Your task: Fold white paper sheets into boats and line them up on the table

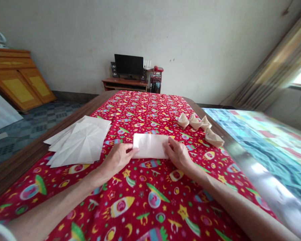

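Observation:
A white sheet of paper (150, 146), folded into a flat rectangle, lies at the middle of the red patterned cloth. My left hand (119, 155) pinches its left edge between thumb and fingers. At the opposite end, my right hand (178, 152) grips the right edge the same way. To the left is a fanned stack of creased white paper sheets (82, 140). Several folded paper shapes (195, 122) stand in a row on the right, with one larger folded piece (214, 138) nearest to me.
The red cloth (150, 110) covers a long table with a dark wooden edge (72, 124). A bed (261, 144) adjoins the right side. Beyond the far end stand a monitor (129, 65) and a small desk (125, 82). A wooden cabinet (21, 78) is at the left.

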Demonstrator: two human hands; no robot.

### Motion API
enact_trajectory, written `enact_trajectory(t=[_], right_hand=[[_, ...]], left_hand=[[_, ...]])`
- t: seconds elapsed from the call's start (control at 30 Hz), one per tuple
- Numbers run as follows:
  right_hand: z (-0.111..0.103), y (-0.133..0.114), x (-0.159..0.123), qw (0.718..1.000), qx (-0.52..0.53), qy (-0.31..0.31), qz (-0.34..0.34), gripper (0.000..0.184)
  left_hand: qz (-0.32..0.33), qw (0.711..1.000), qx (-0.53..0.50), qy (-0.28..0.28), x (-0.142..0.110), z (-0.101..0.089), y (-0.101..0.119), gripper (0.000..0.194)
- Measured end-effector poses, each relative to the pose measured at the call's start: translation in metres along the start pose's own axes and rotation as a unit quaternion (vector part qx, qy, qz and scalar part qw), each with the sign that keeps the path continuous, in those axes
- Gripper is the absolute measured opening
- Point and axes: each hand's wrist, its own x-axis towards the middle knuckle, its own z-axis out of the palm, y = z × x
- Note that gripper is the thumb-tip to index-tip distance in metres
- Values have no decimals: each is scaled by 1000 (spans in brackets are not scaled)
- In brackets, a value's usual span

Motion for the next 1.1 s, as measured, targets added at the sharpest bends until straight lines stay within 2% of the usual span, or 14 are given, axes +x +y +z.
enact_trajectory(t=[0.1, 0.3, 0.4, 0.53, 0.6, 0.63, 0.7, 0.77, 0.83, 0.9, 1.0, 1.1], right_hand=[[4, -1, 6, 998, -70, -5, -2, 22], [7, -6, 11, 981, -182, -61, -16, 22], [8, -9, 12, 967, -243, -72, -6, 22], [10, -10, 12, 961, -266, -78, 0, 24], [11, -10, 12, 960, -269, -79, 1, 24], [11, -10, 12, 960, -269, -81, 1, 24], [11, -10, 12, 960, -268, -84, 0, 24], [11, -9, 12, 960, -267, -88, -1, 24], [10, -9, 12, 960, -266, -90, 0, 24], [10, -10, 12, 960, -265, -92, -2, 25], [8, -10, 12, 960, -262, -97, -5, 25], [8, -11, 12, 960, -262, -102, -6, 26]], left_hand=[[-22, 1000, 20, -7, 3, 2, 0, 41], [-35, 996, 75, -17, 8, 1, -4, 40], [-47, 993, 105, -32, 8, -2, -1, 35], [-56, 986, 153, -39, 7, 0, 1, 24], [-28, 988, 152, -1, 7, 3, -1, 23], [1, 989, 145, 30, 6, 4, -1, 33], [80, 984, 133, 91, 5, 6, 0, 49], [174, 970, 137, 102, 3, 6, 6, 45], [255, 953, 157, 51, -1, 8, 16, 38], [298, 939, 170, -12, -5, 12, 24, 39], [285, 939, 177, -69, -11, 21, 29, 41], [264, 943, 178, -98, -13, 26, 27, 44]])
